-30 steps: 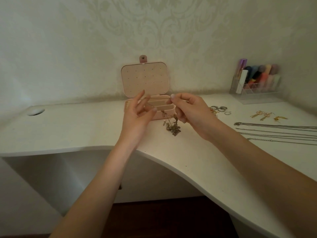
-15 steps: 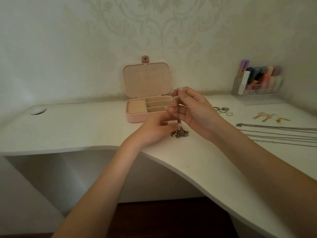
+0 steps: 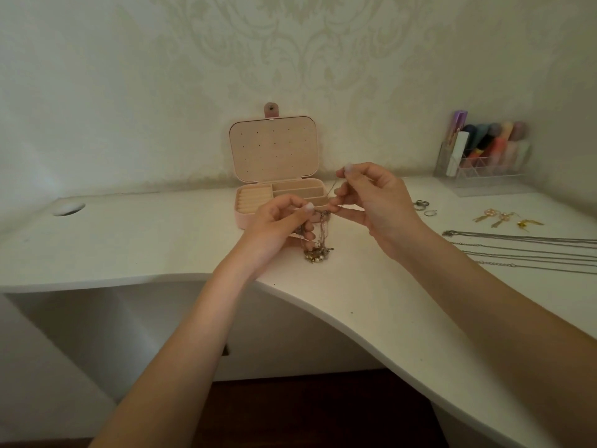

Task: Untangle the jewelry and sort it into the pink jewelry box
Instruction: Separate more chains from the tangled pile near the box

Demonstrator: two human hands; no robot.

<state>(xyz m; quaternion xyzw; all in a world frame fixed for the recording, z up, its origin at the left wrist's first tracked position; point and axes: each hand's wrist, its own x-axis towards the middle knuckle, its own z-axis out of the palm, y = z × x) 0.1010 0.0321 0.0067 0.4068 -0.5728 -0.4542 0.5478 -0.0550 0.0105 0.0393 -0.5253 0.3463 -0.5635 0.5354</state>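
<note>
Pink jewelry box [image 3: 258, 218] stands open at the back of the surface [image 3: 145, 247], its compartments showing nothing in them as far as you can tell, so no sorting is done. Your left hand [image 3: 277, 221] pinches the tangled jewelry [image 3: 318, 250], whose clump rests on the surface just in front of the box. Your right hand [image 3: 374, 205] pinches a thin strand drawn up from it. Further right lie rings [image 3: 423, 205], gold earrings [image 3: 504, 218] and straightened chains [image 3: 529, 250], separated but not yet boxed. Judgement: untangling well along, boxing all still ahead.
</note>
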